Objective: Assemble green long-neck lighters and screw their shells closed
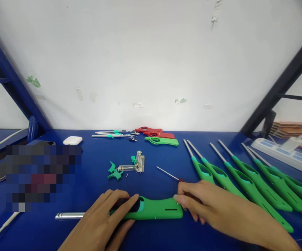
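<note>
A green gas lighter [161, 208] with a long metal nozzle lies crosswise at the front of the blue table. My left hand [109, 216] wraps around its trigger end, fingers over the top and thumb below. At the butt end, my right hand [200, 202] is closed, thumb and fingertips pressed on the lighter's corner; anything tiny between them is hidden. A thin screwdriver [168, 173] with a red handle points out from behind the right hand, its handle mostly covered; I cannot tell whether the fingers touch it.
Several assembled green lighters [245, 181] lie at right beside a white power strip [287, 153]. Clear fuel tanks [130, 167] and green triggers [114, 174] lie mid-table. Farther back are metal nozzles [109, 136], red shells [156, 133] and a white case [73, 140].
</note>
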`<state>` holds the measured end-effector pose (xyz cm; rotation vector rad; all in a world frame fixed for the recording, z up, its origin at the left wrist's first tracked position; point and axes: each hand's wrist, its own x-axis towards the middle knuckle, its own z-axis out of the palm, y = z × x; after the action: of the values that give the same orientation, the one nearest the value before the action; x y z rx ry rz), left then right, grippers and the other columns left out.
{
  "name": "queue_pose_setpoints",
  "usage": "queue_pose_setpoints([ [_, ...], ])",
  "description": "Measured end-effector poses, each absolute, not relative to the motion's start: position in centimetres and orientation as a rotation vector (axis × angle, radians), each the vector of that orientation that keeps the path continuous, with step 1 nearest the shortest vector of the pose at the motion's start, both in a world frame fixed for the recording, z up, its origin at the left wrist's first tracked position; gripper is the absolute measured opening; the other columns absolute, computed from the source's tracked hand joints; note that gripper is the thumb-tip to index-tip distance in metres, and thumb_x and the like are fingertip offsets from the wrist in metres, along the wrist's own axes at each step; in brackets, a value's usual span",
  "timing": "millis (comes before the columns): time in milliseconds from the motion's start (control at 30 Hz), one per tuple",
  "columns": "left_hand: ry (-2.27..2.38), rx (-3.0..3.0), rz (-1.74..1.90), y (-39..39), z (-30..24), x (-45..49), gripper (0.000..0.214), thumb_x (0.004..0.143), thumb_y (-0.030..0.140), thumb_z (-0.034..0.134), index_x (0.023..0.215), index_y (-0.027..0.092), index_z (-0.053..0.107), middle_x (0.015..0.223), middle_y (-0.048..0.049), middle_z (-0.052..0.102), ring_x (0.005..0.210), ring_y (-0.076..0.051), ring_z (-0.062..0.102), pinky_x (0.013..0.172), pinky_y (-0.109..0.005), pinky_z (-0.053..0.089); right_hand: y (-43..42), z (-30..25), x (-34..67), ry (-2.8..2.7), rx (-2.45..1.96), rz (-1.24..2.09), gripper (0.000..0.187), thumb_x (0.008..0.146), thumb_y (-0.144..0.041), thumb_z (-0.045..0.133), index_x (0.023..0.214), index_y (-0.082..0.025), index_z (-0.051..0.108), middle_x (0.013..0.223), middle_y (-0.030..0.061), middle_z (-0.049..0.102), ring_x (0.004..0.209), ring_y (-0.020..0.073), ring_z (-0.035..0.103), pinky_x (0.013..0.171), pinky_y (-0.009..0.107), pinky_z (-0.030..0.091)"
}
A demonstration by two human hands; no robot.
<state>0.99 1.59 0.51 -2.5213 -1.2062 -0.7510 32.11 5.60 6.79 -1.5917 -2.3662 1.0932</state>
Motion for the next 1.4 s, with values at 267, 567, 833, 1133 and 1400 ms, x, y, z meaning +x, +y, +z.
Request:
queue_pose_setpoints([
  [267,-1.225,-2.503,-0.767,1.5,0.7,1.2,0.036,0.114,0.04,0.042,0.14,0.032,0.065,0.113,-0.003,0.077,0.097,-0.021,0.08,0.086,-0.033,0.069,6.9,5.6,33.5,-2.214,-1.879,0.614,0.026,0.102,-0.054,0.063,0.117,-0.034,0.065,0.081,-0.0042,0.07,0.079,0.0221,0.067,0.074,0.034,0.043],
  [567,-1.281,-2.555,-0.785,1.6,-0.1,0.8,0.036,0.112,0.037,0.049,0.144,0.035,0.065,0.119,-0.003,0.076,0.101,-0.021,0.079,0.091,-0.032,0.068,7.0,5.6,32.9,-2.272,-1.833,0.37,0.025,0.104,-0.044,0.059,0.093,-0.027,0.074,0.094,0.0042,0.08,0.086,0.0277,0.074,0.075,0.037,0.046],
  [833,-1.328,-2.649,-0.672,1.4,0.6,0.9,0.043,0.114,0.038,0.044,0.155,0.035,0.056,0.126,-0.0063,0.07,0.1,-0.017,0.08,0.083,-0.022,0.067,5.6,8.2,34.0,-1.79,-1.526,0.213,0.029,0.095,-0.06,0.07,0.102,-0.033,0.079,0.091,-0.0008,0.084,0.068,0.0224,0.077,0.056,0.031,0.054],
  [1133,-1.234,-2.551,-0.689,0.6,1.1,2.3,0.047,0.11,0.018,0.045,0.148,0.039,0.061,0.145,-0.0082,0.061,0.13,-0.028,0.063,0.1,-0.043,0.063,4.4,9.5,32.5,-1.442,-1.236,0.255,0.031,0.098,-0.048,0.072,0.125,-0.034,0.074,0.092,-0.0006,0.078,0.083,0.0199,0.077,0.071,0.025,0.064],
  [1400,-1.264,-2.808,-0.645,1.4,1.7,5.4,0.053,0.104,0.007,0.047,0.148,0.032,0.061,0.128,-0.0101,0.068,0.111,-0.025,0.067,0.092,-0.037,0.063,4.4,9.5,32.2,-1.531,-1.217,0.232,0.03,0.099,-0.047,0.073,0.128,-0.038,0.074,0.095,-0.0003,0.082,0.083,0.0204,0.08,0.066,0.023,0.064],
])
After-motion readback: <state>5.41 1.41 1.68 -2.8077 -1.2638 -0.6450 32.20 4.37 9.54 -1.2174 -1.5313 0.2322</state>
